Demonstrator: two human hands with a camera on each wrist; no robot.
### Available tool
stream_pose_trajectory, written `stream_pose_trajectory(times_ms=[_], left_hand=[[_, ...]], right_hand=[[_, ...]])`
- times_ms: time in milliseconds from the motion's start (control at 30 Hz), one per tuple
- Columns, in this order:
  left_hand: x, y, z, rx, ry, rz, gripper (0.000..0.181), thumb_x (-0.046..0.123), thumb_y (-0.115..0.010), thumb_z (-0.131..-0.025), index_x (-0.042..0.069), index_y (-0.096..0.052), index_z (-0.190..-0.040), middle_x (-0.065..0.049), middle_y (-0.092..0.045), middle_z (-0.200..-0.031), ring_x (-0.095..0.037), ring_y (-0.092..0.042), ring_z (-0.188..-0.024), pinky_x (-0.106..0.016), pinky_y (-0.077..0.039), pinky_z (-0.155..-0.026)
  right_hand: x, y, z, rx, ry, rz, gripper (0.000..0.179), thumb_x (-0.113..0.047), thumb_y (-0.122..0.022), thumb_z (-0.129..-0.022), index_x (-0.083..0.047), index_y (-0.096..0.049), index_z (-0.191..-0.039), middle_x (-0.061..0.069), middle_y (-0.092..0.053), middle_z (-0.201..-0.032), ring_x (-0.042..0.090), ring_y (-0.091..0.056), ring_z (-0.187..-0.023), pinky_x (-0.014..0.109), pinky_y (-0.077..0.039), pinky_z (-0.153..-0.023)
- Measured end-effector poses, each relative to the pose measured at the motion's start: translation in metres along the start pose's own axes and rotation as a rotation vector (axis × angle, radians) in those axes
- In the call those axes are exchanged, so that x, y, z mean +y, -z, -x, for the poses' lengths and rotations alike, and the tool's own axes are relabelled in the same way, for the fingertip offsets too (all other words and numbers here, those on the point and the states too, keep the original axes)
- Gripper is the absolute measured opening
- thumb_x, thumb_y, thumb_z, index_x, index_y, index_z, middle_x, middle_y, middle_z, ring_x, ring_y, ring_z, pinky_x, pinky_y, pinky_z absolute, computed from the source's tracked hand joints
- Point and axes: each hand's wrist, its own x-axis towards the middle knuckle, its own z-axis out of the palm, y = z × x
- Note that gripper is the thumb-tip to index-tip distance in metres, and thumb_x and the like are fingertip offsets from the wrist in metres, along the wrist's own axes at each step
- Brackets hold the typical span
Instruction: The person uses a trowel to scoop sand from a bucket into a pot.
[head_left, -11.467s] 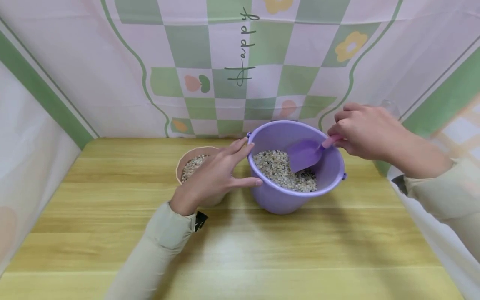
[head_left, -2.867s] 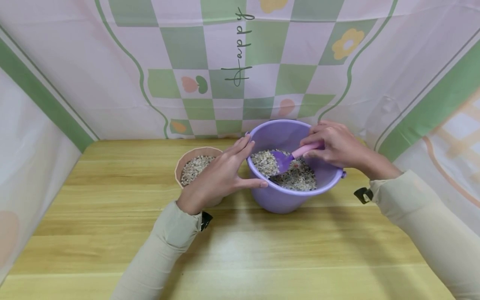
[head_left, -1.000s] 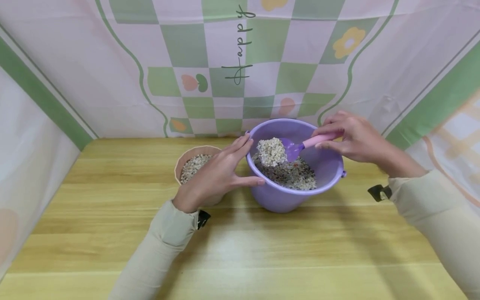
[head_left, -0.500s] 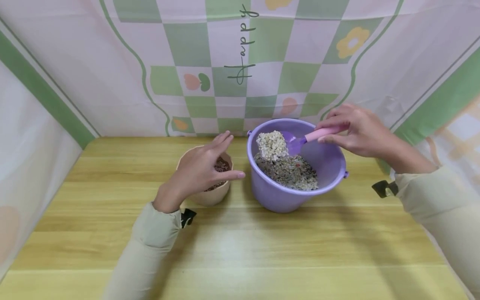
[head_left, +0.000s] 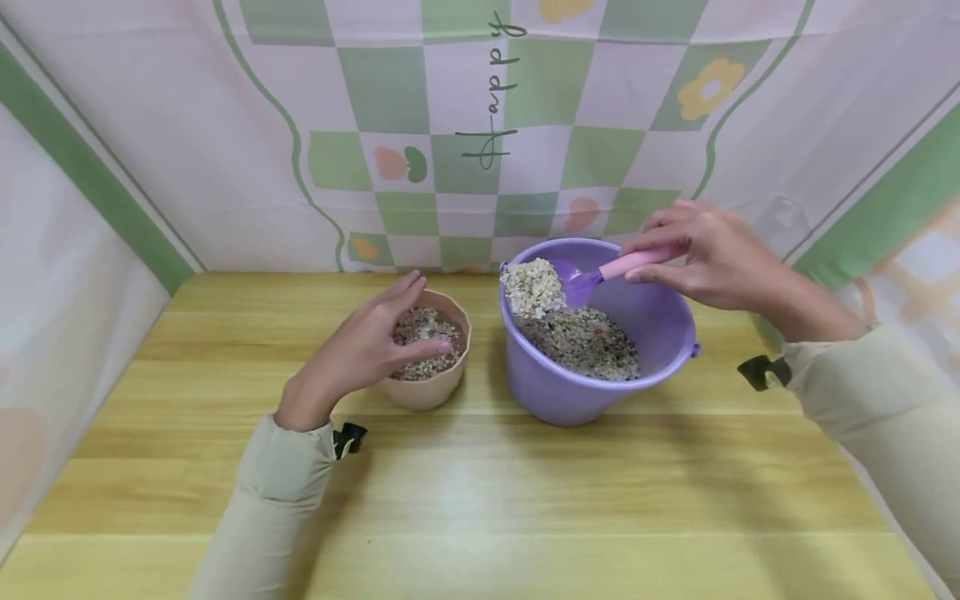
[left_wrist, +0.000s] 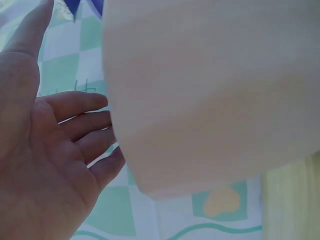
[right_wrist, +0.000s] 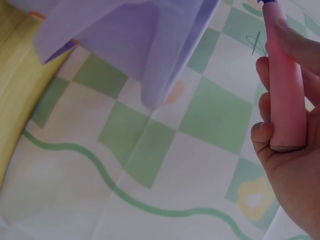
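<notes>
Grit point(head_left: 534, 287) heaps on a purple shovel point(head_left: 577, 286), its pink handle gripped by the right hand point(head_left: 708, 254). From that hand, the shovel's long axis runs towards 9 o'clock, the load near the 10 o'clock rim of a lilac bucket point(head_left: 551, 396). A peach pot point(head_left: 423, 393) on the bench point(head_left: 480, 500) lies at 8 o'clock from the load. Nearer the pot, the left hand point(head_left: 360, 346) extends relaxed fingers at its 9 o'clock side, contact unclear.

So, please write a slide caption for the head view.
Right hand holds a loaded scoop over a purple bucket, left hand at peach pot.
</notes>
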Motion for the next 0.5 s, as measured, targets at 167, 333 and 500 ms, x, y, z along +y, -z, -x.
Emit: stream_pose_trajectory(times_ms=[167,333,500], left_hand=[[-0.009,0.000,0.005,-0.023,0.021,0.016,0.102,0.065,-0.066,-0.085,0.008,-0.023,-0.158,-0.009,-0.015,-0.165,-0.031,-0.018,-0.150,-0.050,-0.023,-0.120],[-0.014,-0.001,0.009,-0.017,0.024,0.027,0.104,0.066,-0.066,-0.084,0.005,-0.025,-0.157,-0.011,-0.015,-0.165,-0.032,-0.019,-0.149,-0.050,-0.023,-0.119],[-0.019,-0.001,0.012,-0.017,0.033,0.014,0.102,0.065,-0.067,-0.085,0.004,-0.026,-0.157,-0.013,-0.016,-0.164,-0.033,-0.020,-0.149,-0.050,-0.024,-0.119]], right_hand=[[-0.008,-0.004,-0.010,-0.012,0.012,-0.020,0.038,-0.007,-0.086,-0.072,-0.003,-0.076,-0.108,0.004,-0.069,-0.095,0.012,-0.048,-0.087,0.031,-0.037,-0.074],[-0.015,-0.009,-0.020,-0.010,0.038,-0.030,0.036,-0.007,-0.087,-0.070,-0.005,-0.078,-0.105,0.003,-0.069,-0.093,0.013,-0.049,-0.086,0.030,-0.037,-0.073],[-0.020,-0.014,-0.029,0.009,0.078,-0.035,0.035,-0.006,-0.088,-0.069,-0.004,-0.078,-0.103,0.001,-0.068,-0.087,0.012,-0.049,-0.083,0.029,-0.037,-0.072]])
